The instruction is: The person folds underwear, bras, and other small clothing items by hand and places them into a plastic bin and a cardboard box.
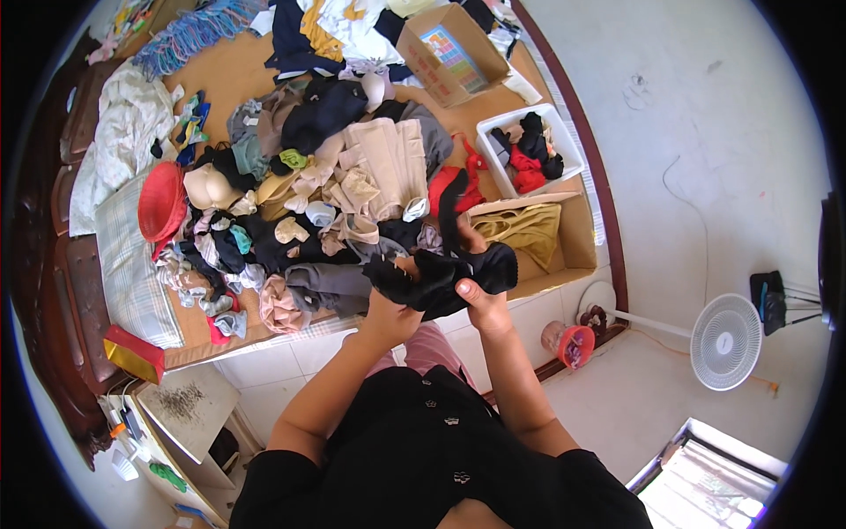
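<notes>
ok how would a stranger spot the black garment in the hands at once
Find the clothes-covered bed, then the open cardboard box at its near right corner. By the box's left end, the left hand and right hand hold a bunched black garment. Other dark clothes lie on the bed; this one alone is held in both hands, with a narrow end jutting forward.

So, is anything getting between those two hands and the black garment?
Nothing visible does: the left hand and the right hand both hold the black garment directly. The cardboard box of mustard cloth sits beyond and to the right, not between.
</notes>
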`<state>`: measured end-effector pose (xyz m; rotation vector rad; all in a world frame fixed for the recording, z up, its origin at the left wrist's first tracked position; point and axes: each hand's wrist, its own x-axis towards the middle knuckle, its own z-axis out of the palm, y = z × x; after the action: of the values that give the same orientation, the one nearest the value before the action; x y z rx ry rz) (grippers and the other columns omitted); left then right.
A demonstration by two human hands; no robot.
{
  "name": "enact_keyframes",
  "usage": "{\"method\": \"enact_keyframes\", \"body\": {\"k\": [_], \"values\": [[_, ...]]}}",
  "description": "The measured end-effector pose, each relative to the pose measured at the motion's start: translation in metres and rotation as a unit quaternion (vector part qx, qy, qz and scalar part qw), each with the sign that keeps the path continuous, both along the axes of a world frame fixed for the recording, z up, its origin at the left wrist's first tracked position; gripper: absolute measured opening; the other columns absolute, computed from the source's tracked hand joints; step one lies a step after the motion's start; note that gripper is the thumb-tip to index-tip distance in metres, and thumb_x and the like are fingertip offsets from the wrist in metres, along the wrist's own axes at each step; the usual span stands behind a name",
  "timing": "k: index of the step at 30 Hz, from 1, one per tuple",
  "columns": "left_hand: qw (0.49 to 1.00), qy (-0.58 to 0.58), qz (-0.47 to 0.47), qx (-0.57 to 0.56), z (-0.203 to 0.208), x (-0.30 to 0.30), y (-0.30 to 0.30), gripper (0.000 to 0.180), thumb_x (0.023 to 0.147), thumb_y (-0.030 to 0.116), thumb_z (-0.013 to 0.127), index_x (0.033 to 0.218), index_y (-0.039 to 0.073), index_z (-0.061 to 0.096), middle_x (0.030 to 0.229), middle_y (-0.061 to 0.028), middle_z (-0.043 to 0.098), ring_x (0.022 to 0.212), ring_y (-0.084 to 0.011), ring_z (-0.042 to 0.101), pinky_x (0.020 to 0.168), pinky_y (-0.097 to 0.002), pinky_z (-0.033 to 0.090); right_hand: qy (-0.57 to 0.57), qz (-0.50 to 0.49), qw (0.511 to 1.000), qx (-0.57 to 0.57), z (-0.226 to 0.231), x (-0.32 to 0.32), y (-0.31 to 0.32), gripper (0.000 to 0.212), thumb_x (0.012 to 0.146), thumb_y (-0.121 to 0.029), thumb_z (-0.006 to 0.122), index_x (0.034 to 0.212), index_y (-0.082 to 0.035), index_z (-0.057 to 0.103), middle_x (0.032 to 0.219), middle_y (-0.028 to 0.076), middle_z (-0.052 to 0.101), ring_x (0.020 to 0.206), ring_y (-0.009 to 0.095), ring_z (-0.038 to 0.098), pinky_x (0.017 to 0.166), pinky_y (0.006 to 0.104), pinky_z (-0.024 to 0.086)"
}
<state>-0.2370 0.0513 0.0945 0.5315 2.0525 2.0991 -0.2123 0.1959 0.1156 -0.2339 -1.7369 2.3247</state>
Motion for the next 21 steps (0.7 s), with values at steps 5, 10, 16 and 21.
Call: {"method": "enact_keyframes", "body": {"k": [5,10,16,21], "values": [[0.998,0.054,-0.01,-0.042,0.007,-0.009,0.019,0.027,0.074,0.006,0.067,0.099,0.002,0.059,0.102,-0.0117,0.051,0.092,-0.026,0.051,0.08,-0.0353,0.04,-0.037,-0.005,0.999,-0.03,-0.003,0.011,-0.002,0.069,0.068,-0.047,0.076,0.107,0.004,0.053,0.099,0.006,0.054,0.093,0.015,0.052,0.084,0.0268,0.04],[0.98,0.144,0.073,-0.114,-0.002,-0.02,0.031,0.056,0.07,0.01,0.071,0.12,0.001,0.047,0.116,-0.0167,0.048,0.105,-0.0293,0.049,0.091,-0.036,0.038,-0.017,-0.038,0.992,-0.119,0.004,0.013,0.014,0.045,0.071,-0.038,0.076,0.081,-0.005,0.046,0.08,0.007,0.051,0.077,0.017,0.053,0.073,0.0288,0.044],[0.972,0.025,-0.211,-0.101,-0.002,-0.028,0.028,0.078,0.064,0.019,0.077,0.13,0.001,0.039,0.107,-0.0144,0.056,0.096,-0.0264,0.056,0.088,-0.0316,0.042,-0.032,0.006,0.996,-0.082,0.005,0.012,0.023,0.05,0.065,-0.044,0.079,0.078,-0.004,0.052,0.071,0.003,0.053,0.066,0.014,0.051,0.061,0.0249,0.042],[0.957,0.058,-0.21,-0.19,-0.034,-0.017,0.029,0.053,0.084,0.027,0.052,0.131,0.004,0.042,0.127,-0.0162,0.048,0.117,-0.0326,0.045,0.098,-0.0418,0.035,0.076,-0.056,0.977,0.193,0.012,0.013,0.031,0.074,0.051,-0.05,0.082,0.099,-0.004,0.05,0.097,0.011,0.05,0.092,0.025,0.051,0.081,0.035,0.042]]}}
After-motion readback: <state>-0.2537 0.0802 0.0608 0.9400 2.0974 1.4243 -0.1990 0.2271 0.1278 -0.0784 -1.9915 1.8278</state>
